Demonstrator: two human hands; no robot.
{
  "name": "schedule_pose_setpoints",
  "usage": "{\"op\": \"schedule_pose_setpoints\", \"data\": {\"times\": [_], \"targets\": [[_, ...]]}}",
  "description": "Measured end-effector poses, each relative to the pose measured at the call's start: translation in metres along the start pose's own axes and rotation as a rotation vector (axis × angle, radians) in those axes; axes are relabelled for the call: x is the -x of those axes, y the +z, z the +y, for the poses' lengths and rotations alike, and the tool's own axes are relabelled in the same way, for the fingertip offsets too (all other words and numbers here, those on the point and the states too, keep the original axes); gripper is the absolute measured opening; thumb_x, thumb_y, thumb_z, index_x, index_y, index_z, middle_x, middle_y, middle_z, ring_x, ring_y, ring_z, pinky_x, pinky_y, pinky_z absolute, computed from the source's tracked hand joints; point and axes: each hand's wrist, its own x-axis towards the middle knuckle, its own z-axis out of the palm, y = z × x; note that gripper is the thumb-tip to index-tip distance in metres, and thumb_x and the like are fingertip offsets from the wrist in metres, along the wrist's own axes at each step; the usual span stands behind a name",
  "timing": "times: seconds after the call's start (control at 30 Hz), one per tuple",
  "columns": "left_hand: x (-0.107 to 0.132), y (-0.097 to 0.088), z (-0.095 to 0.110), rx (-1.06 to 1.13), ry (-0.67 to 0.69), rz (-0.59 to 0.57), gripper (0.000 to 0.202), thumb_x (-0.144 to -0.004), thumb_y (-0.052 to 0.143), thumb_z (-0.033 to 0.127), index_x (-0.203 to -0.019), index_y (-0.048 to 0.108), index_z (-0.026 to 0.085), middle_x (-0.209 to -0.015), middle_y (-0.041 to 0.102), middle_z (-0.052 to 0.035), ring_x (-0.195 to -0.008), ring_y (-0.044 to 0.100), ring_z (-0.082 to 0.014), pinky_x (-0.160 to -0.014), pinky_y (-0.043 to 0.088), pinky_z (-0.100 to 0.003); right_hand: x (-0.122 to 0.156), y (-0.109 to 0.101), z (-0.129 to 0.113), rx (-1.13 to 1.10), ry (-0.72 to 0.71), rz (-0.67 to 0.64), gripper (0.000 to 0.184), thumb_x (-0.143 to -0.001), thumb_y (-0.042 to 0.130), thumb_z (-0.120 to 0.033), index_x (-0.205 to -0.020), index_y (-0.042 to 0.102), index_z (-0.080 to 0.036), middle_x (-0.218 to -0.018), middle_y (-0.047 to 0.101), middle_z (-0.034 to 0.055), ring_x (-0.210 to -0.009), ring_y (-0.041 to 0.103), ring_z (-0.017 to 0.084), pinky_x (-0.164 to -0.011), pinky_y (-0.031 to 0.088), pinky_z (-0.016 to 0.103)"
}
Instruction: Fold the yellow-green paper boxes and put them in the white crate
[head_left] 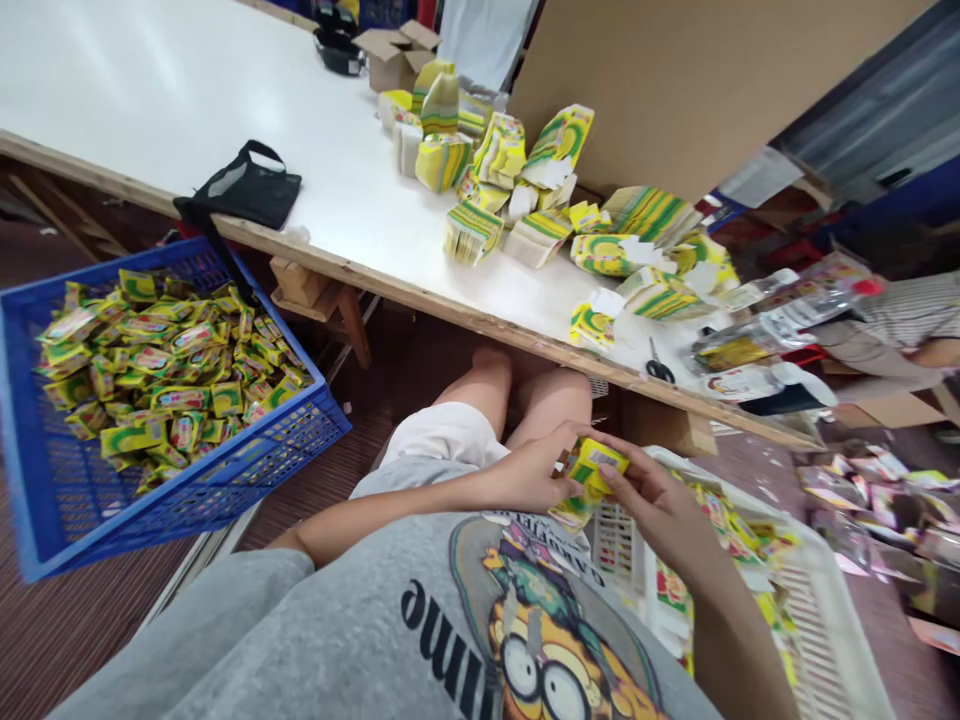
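A small yellow and green printed box [589, 470] is held over my lap between both hands. My left hand [536, 475] is closed around its left side, thumb on the front. From the right, my right hand [649, 485] pinches the upper corner near a barcode. Whether the box's flaps are open or folded I cannot tell. Beside my right forearm stands a white plastic basket [832, 610] with more yellow packets [750, 540] in it. To my left a blue crate [300, 450] holds a heap of yellow-green boxes [180, 350].
On the white table [337, 160] lie stacks of flat yellow cartons [472, 230], scissors [660, 365], a black bag [255, 190] and plastic bottles [780, 330]. A cardboard box [394, 60] stands at the back. Another person's arm [930, 355] shows at the right, above piled packaging [892, 510].
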Motion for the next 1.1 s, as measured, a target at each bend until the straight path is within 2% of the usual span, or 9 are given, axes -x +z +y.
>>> {"op": "schedule_pose_setpoints", "data": {"times": [0.2,0.37,0.47,0.6,0.77,0.87,1.0,1.07,1.1], "targets": [[-0.007,0.007,-0.001,0.087,-0.037,-0.008,0.061,-0.073,0.060,0.002,-0.129,0.047,0.025,-0.106,0.064,-0.0053,-0.088,0.064,-0.0179,-0.072,0.052,-0.029,0.003,0.010,0.007,-0.351,0.046,0.092,0.046,-0.075,0.074,-0.048,-0.111,0.062,-0.022,-0.104,0.073,0.0103,-0.089,0.069,0.023,-0.071,0.057,0.031],[-0.013,0.011,0.001,0.162,-0.090,0.002,0.057,-0.070,0.062,0.002,-0.121,0.049,0.023,-0.109,0.063,-0.0058,-0.092,0.065,-0.0179,-0.070,0.052,-0.027,0.005,0.018,0.009,-0.469,0.001,0.233,0.048,-0.069,0.077,-0.051,-0.107,0.069,-0.022,-0.107,0.073,0.0106,-0.090,0.067,0.024,-0.079,0.056,0.037],[-0.017,0.012,0.002,0.196,-0.131,-0.023,0.053,-0.073,0.065,0.009,-0.121,0.050,0.022,-0.103,0.066,-0.0058,-0.085,0.067,-0.0184,-0.066,0.053,-0.027,0.010,0.015,0.012,-0.486,0.021,0.275,0.049,-0.073,0.072,-0.055,-0.109,0.072,-0.021,-0.106,0.073,0.0100,-0.075,0.065,0.020,-0.068,0.055,0.032],[-0.027,0.016,0.000,0.215,-0.167,-0.054,0.050,-0.075,0.073,0.028,-0.120,0.051,0.021,-0.099,0.067,-0.0065,-0.083,0.068,-0.0200,-0.066,0.053,-0.029,0.016,0.004,0.019,-0.534,0.075,0.298,0.046,-0.076,0.070,-0.053,-0.109,0.074,-0.021,-0.098,0.075,0.0078,-0.051,0.050,0.012,-0.047,0.043,0.024],[-0.039,0.027,-0.005,0.224,-0.206,-0.107,0.054,-0.075,0.074,0.036,-0.121,0.050,0.022,-0.097,0.069,-0.0064,-0.081,0.069,-0.0200,-0.069,0.052,-0.029,0.018,0.003,0.032,-0.607,0.071,0.376,0.039,-0.074,0.072,-0.050,-0.101,0.078,-0.022,-0.094,0.076,0.0073,-0.052,0.050,0.013,-0.046,0.041,0.024],[-0.044,0.032,-0.011,0.200,-0.228,-0.148,0.047,-0.081,0.069,0.034,-0.123,0.051,0.022,-0.101,0.069,-0.0078,-0.085,0.068,-0.0203,-0.073,0.053,-0.031,0.019,0.006,0.039,-0.577,0.082,0.438,0.034,-0.078,0.068,-0.052,-0.100,0.077,-0.029,-0.092,0.076,0.0035,-0.051,0.055,0.016,-0.047,0.048,0.029],[-0.060,0.027,-0.019,-0.040,-0.232,-0.107,0.048,-0.086,0.061,0.033,-0.131,0.047,0.023,-0.108,0.069,-0.0096,-0.090,0.070,-0.0230,-0.076,0.056,-0.035,0.037,-0.025,0.055,-0.431,0.107,0.626,0.024,-0.079,0.065,-0.053,-0.096,0.076,-0.041,-0.093,0.077,-0.0007,-0.084,0.070,0.032,-0.071,0.058,0.045],[-0.080,0.015,-0.020,-0.212,-0.205,-0.002,0.046,-0.086,0.060,0.031,-0.130,0.049,0.024,-0.107,0.070,-0.0093,-0.095,0.069,-0.0252,-0.079,0.057,-0.037,0.058,-0.057,0.065,-0.183,0.199,0.830,0.027,-0.081,0.060,-0.054,-0.100,0.074,-0.041,-0.100,0.076,0.0028,-0.092,0.068,0.037,-0.075,0.057,0.048],[-0.095,0.007,-0.019,-0.277,-0.182,0.060,0.042,-0.086,0.059,0.030,-0.127,0.052,0.024,-0.108,0.070,-0.0090,-0.100,0.068,-0.0261,-0.084,0.056,-0.039,0.070,-0.074,0.070,-0.011,0.285,1.005,0.032,-0.084,0.055,-0.055,-0.108,0.071,-0.041,-0.100,0.074,0.0053,-0.088,0.068,0.038,-0.071,0.056,0.050]]}}
